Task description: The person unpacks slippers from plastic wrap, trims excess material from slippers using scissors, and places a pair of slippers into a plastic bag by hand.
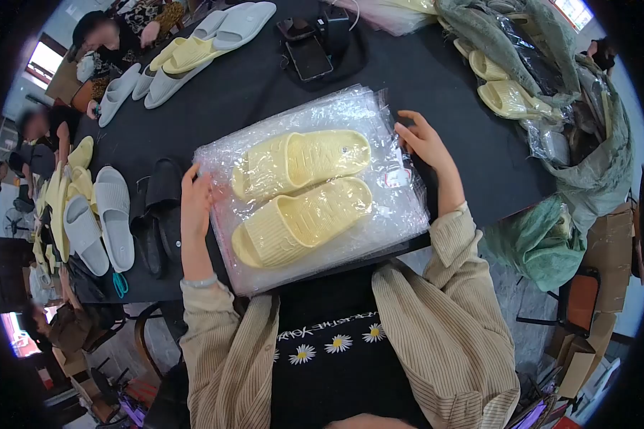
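Note:
A pair of pale yellow slippers [311,161] lies side by side in front of me, with glossy clear plastic over them. Under the slippers is a stack of clear plastic bags [400,214], with a small white label near its right side. My left hand [197,204] is at the left edge of the stack, its fingers bent against the plastic. Beside the upper right corner is my right hand [425,146], its thumb and forefinger apart and its other fingers partly hidden.
Grey and yellow slippers [190,56] sit at the back left of the black table [436,64]. Grey slippers [115,214] and black slippers [157,214] are at left, near teal scissors [120,284]. A phone [309,58] lies behind the stack. Green sacks [593,150] hold slippers at right. Other people sit left.

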### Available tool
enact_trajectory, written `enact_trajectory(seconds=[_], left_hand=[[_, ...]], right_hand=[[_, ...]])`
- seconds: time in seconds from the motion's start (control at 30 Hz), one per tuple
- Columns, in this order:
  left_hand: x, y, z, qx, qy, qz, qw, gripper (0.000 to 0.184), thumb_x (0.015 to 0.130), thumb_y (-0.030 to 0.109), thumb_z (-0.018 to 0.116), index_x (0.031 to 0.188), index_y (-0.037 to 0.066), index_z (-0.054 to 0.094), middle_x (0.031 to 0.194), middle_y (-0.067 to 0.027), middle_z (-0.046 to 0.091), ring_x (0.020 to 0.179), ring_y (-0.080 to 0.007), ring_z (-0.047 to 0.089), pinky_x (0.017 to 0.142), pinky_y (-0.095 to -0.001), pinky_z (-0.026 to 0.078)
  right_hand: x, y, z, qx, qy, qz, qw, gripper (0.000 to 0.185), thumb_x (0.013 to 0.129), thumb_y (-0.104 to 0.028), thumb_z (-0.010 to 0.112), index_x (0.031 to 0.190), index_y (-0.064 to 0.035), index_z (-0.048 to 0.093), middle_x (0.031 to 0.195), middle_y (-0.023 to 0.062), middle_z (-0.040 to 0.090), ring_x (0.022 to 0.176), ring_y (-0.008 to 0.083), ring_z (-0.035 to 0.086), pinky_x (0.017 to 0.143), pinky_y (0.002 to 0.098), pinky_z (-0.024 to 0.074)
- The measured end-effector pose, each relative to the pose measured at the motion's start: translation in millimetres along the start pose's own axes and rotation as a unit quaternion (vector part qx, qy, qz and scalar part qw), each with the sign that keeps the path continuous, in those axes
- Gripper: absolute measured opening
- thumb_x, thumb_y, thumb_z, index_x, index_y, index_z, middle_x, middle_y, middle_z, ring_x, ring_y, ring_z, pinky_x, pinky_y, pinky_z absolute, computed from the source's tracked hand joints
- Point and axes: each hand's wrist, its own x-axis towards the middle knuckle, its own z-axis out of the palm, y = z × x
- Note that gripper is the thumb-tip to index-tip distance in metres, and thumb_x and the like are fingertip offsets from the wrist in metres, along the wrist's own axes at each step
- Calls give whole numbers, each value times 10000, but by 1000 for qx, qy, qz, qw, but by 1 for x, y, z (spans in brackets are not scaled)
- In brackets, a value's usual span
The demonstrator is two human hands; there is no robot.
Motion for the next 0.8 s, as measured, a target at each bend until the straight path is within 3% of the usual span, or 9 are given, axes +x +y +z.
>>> enact_trajectory(seconds=[0.03,0.13,0.23,0.33,0.4,0.47,0.6,0.73,0.8], left_hand=[[-15,0,-3,49,-10,-9,999,471,991,163,493,1406,42,305,1006,-82,633,767,-134,621,652,-251,508],[-60,-7,-19,126,-53,-28,990,524,986,158,501,1439,38,266,1018,-94,638,781,-131,629,639,-238,498],[-84,-22,-26,123,-52,-23,991,528,989,175,505,1440,44,264,1001,-117,651,738,-128,629,615,-234,499],[-88,-34,-26,91,-27,3,996,495,964,86,534,1412,44,329,935,-84,645,696,-97,601,587,-210,476],[-85,-37,-22,83,-16,36,996,482,954,53,542,1399,43,357,906,-70,638,683,-87,587,588,-203,472],[-79,-36,-12,55,60,108,991,452,940,3,541,1370,43,408,852,-37,608,638,-52,534,554,-176,430],[-61,-17,-16,21,72,90,993,390,949,21,535,1331,36,462,827,-4,568,591,-20,462,502,-152,355],[-61,-13,-29,105,29,66,992,372,951,41,543,1317,38,478,836,3,554,579,-15,449,491,-151,346],[-62,-29,-43,126,23,119,985,391,948,50,549,1331,41,472,951,-24,586,701,-56,530,598,-186,431]], right_hand=[[-6,-4,-5,2,-1,1,1000,473,902,-261,665,1287,-41,500,708,16,613,588,71,527,559,216,417],[-14,-5,-13,12,-109,7,994,724,875,-234,698,1457,-43,312,704,35,609,606,76,533,553,221,425],[-15,-6,-11,58,-136,-22,989,770,853,-171,719,1481,-68,287,712,35,604,607,76,534,557,222,438],[-15,-12,-10,42,-138,-14,989,813,834,-122,731,1499,-100,264,719,35,601,611,77,536,561,221,446],[-14,-10,-9,47,-142,-20,989,807,831,-117,730,1497,-108,276,712,32,599,609,77,535,559,222,444],[-15,-10,-12,51,-141,-24,988,801,828,-111,730,1495,-117,289,706,29,596,606,77,535,556,222,441],[-20,-16,-12,32,-188,-19,981,802,811,-125,745,1488,-114,313,678,25,581,593,67,528,545,213,418],[-23,-24,-11,-60,-176,11,982,744,800,-156,760,1448,-123,396,667,6,557,586,56,505,543,208,392],[-18,-18,-6,-59,-118,-46,990,655,799,-155,761,1384,-115,467,666,-1,546,584,61,494,548,208,390]])
